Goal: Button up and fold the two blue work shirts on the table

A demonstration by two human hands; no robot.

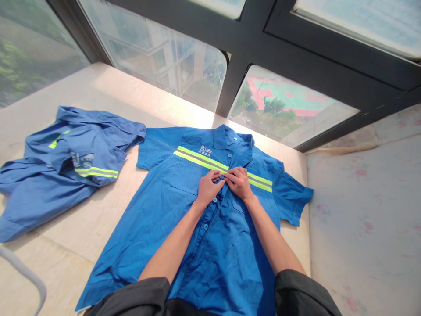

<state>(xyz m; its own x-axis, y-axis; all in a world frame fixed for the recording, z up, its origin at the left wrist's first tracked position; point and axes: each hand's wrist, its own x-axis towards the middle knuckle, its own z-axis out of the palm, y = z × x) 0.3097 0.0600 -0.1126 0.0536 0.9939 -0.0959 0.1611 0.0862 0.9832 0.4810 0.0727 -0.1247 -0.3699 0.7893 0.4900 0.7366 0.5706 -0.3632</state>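
On the windowsill (70,252) lay a short-sleeved work shirt (154,219); left hand (208,188) and right hand (240,182), nearly closed, pinched its placket (210,213).

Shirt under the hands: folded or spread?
Spread: the shirt lies laid out on the pale surface, sleeves out to either side; left hand and right hand are at its front.

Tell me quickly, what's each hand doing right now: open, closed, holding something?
Left hand: closed, pinching the blue short-sleeved work shirt at its button placket.
Right hand: closed, pinching the same placket, right beside the left.
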